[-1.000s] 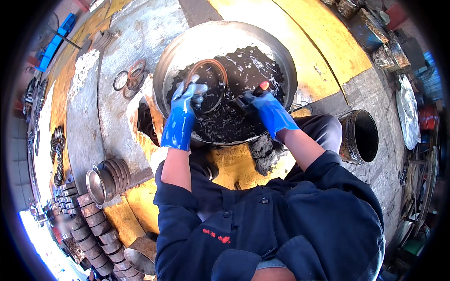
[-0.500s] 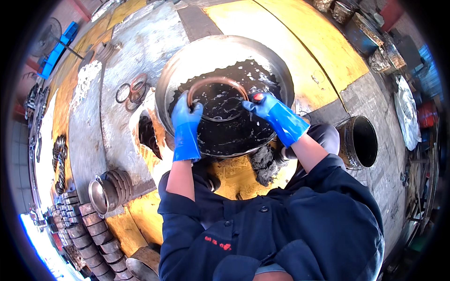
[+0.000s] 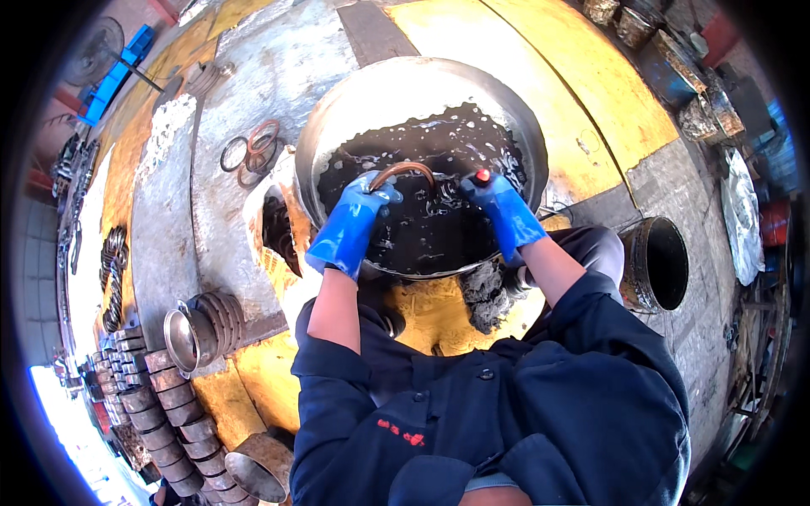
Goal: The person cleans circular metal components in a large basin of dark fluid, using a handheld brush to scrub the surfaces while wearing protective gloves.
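Note:
A wide round metal basin of dark, wet-looking liquid is in front of me. In a blue rubber glove, my left hand is closed on the near left side of a brown ring. The ring stands tilted, and its lower part is hidden by my glove and the liquid. My right hand, gloved alike, is over the basin's right side, apart from the ring. Its fingers are curled round something with a red end, the rest of which is hidden.
Several loose rings lie left of the basin, beside a torn-open sack. Stacked metal rings stand lower left. An open dark bucket is by my right knee. A dark clump of rags or fibres lies below the basin.
The ring has tilted and sunk lower, toward the liquid, in my left hand. My right hand has let go of it and moved right; its red-ended thing shows more clearly.

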`<state>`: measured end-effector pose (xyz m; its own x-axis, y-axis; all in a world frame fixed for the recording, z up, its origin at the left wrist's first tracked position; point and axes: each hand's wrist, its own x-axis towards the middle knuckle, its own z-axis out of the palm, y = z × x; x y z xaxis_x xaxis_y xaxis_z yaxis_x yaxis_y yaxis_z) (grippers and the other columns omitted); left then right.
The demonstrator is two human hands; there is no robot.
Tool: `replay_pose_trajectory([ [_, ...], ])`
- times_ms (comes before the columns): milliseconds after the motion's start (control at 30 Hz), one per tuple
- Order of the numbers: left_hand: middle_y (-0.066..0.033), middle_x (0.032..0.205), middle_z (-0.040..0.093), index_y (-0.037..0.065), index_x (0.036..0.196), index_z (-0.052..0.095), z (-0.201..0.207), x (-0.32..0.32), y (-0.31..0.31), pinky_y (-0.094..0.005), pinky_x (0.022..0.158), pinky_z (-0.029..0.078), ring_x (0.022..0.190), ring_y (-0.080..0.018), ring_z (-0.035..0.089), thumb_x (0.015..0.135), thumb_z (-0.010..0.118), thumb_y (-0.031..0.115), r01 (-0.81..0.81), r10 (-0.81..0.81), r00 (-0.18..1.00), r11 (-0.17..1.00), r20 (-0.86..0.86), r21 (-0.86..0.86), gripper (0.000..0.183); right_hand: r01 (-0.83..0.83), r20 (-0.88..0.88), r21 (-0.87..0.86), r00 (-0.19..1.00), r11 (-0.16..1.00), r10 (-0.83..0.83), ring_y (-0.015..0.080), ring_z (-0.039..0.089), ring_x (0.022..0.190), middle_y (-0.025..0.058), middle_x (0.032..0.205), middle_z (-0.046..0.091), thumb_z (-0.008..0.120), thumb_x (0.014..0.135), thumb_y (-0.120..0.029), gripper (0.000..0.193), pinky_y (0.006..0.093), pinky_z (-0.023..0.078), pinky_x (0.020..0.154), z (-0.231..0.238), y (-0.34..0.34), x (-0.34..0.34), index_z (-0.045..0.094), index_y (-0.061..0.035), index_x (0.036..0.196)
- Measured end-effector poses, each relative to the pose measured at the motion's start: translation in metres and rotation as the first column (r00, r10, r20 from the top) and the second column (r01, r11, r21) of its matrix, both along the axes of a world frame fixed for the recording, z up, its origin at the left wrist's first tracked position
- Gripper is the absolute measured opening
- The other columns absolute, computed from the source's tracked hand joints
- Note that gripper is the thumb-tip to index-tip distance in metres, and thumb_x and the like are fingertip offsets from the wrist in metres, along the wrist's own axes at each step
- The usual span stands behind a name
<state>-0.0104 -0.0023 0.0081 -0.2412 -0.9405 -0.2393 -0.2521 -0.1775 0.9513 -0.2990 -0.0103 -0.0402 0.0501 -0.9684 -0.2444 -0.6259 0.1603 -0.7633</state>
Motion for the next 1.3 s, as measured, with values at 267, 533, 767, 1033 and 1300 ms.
replay_pose_trajectory([
  [267, -0.004, 0.092, 0.074, 0.012, 0.119, 0.066, 0.01, 0.014, 0.004, -0.0182, 0.05, 0.034, 0.057, -0.0044, 0.047, 0.092, 0.065, 0.019, -0.187, 0.233, 0.958, 0.95, -0.166, 0.249, 0.028, -0.129, 0.447, -0.33, 0.851, 0.935, 0.275, 0.0207, 0.068, 0.097, 0.008, 0.104, 0.072, 0.063, 0.091, -0.019, 0.019, 0.0303, 0.053, 0.089, 0.095, 0.022, 0.081, 0.071, -0.0098, 0.106],
  [533, -0.0087, 0.091, 0.073, 0.011, 0.119, 0.063, 0.011, 0.014, 0.002, -0.0182, 0.042, 0.032, 0.047, -0.0033, 0.042, 0.091, 0.066, 0.017, -0.182, 0.291, 0.906, 0.923, -0.307, 0.34, 0.029, -0.095, -0.065, -0.528, 0.995, 0.844, 0.071, 0.0274, 0.067, 0.099, 0.0094, 0.104, 0.071, 0.066, 0.088, -0.023, 0.019, 0.0349, 0.053, 0.091, 0.076, -0.001, 0.056, 0.073, -0.0148, 0.103],
  [767, -0.0101, 0.089, 0.073, 0.01, 0.118, 0.063, -0.003, 0.03, 0.0, -0.019, 0.041, 0.032, 0.045, -0.0042, 0.042, 0.09, 0.066, 0.016, -0.204, 0.301, 0.908, 0.925, -0.292, 0.321, 0.028, -0.25, 0.087, -0.783, 0.863, 0.57, 0.498, 0.0256, 0.068, 0.097, 0.0081, 0.104, 0.071, 0.068, 0.086, -0.016, 0.017, 0.0342, 0.055, 0.087, 0.111, 0.025, 0.104, 0.072, -0.015, 0.103],
  [1033, -0.0081, 0.083, 0.071, 0.012, 0.122, 0.065, 0.012, 0.03, 0.006, -0.0213, 0.04, 0.03, 0.044, -0.0052, 0.039, 0.092, 0.065, 0.017, -0.24, 0.345, 0.879, 0.917, -0.33, 0.32, 0.031, 0.019, 0.117, -0.331, 0.993, 0.944, 0.022, 0.0192, 0.069, 0.09, 0.0097, 0.1, 0.073, 0.063, 0.09, -0.018, 0.018, 0.0313, 0.054, 0.083, 0.068, -0.009, 0.072, 0.072, -0.0111, 0.103],
  [1300, -0.0071, 0.078, 0.067, 0.013, 0.124, 0.064, 0.01, 0.039, 0.012, -0.0219, 0.039, 0.028, 0.041, -0.0065, 0.037, 0.093, 0.065, 0.017, -0.291, 0.383, 0.847, 0.914, -0.368, 0.282, 0.031, 0.244, 0.112, 0.287, 0.952, 0.926, -0.285, 0.0199, 0.069, 0.085, 0.0093, 0.095, 0.073, 0.062, 0.091, -0.032, 0.03, 0.0339, 0.053, 0.076, 0.048, 0.017, 0.077, 0.071, -0.0071, 0.106],
])
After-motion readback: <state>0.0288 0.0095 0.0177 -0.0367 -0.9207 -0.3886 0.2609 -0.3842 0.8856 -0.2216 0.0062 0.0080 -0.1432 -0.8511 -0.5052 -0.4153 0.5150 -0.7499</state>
